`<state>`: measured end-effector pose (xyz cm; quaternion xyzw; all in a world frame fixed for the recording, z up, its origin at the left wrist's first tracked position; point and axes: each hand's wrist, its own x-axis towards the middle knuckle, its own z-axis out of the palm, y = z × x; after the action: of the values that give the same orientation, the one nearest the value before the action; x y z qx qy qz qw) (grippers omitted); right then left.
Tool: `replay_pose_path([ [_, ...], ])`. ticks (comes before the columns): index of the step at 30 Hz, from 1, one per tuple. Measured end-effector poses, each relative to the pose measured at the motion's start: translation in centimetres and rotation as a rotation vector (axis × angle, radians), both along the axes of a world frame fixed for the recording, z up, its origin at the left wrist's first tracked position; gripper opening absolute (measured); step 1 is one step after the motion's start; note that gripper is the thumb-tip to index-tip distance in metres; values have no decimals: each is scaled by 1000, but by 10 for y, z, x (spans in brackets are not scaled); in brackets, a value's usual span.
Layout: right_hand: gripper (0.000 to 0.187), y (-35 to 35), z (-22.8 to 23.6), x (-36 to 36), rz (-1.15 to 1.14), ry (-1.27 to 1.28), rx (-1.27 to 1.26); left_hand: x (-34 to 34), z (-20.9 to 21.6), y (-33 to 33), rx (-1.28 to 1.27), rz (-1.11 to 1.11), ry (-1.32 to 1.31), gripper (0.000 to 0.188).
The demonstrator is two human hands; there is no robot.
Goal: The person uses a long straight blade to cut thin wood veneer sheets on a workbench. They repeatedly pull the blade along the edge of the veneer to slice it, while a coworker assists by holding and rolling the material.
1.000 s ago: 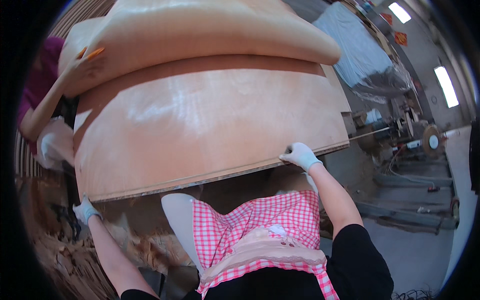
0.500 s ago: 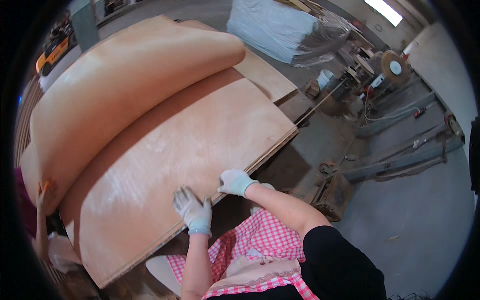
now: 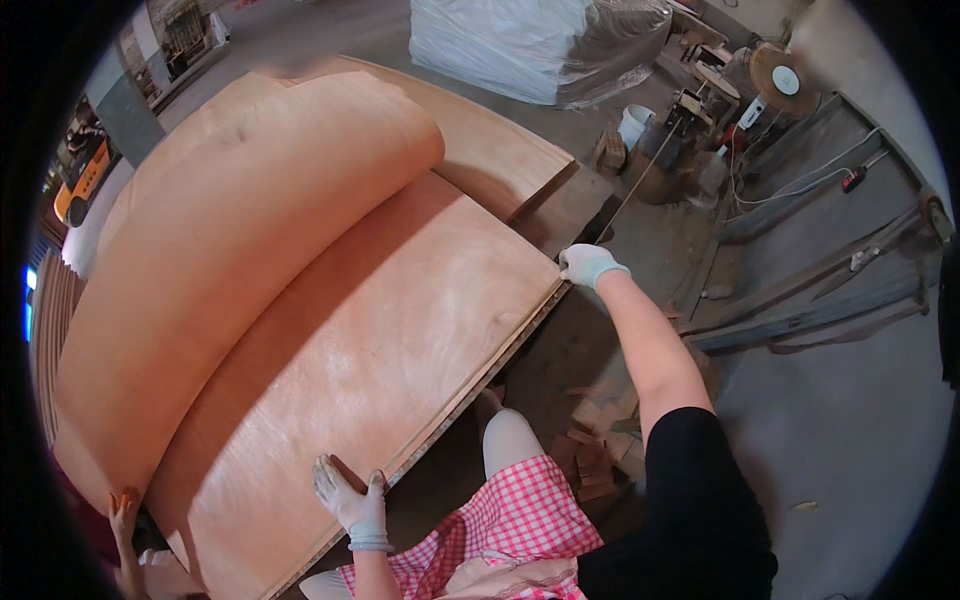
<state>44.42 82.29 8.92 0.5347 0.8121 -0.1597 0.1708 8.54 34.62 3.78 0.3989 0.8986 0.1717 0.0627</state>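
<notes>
A broad stack of thin wood veneer sheets [image 3: 385, 340] lies in front of me, its layered edge running slantwise from lower left to upper right. My left hand [image 3: 350, 505], in a pale work glove, rests flat on the top sheet beside the near edge, fingers apart. At the right corner, my gloved right hand [image 3: 590, 266] is closed around the veneer's edge, with its fingertips partly hidden. A large curled veneer sheet [image 3: 255, 215] arches over the far half of the stack. Another person's hand [image 3: 123, 513] touches its lower left end.
More sheets [image 3: 510, 150] jut out behind the curl. A plastic-wrapped pile [image 3: 490, 45] stands at the back. Machinery with a round disc [image 3: 785, 80] and a white bucket [image 3: 635, 125] are at the far right. Wood scraps [image 3: 600, 430] litter the floor by my knee.
My right hand has slid along the edge to the right corner, arm stretched out. My left hand stays flat near the edge. The view has shifted, and the curled sheet appears lower and farther left.
</notes>
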Motion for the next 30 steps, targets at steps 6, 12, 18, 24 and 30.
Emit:
replay_pose_path([
  [6, 31, 16, -46, 65, -683, 320, 338, 7, -4, 20, 52, -51, -12, 101],
  [12, 30, -163, -16, -44, -296, 962, 107, 46, 42, 12, 460, -221, -66, 36],
  [18, 12, -386, 67, -134, -9, 1263, -719, 91, 102, -18, 714, -379, -398, 25],
  [24, 30, -455, 75, -200, 55, 1288, -920, 65, 70, -89, 1045, 81, -895, 11],
  [30, 24, -391, 55, -226, 437, 700, -255, -106, 22, -239, 1312, 840, -707, 20],
])
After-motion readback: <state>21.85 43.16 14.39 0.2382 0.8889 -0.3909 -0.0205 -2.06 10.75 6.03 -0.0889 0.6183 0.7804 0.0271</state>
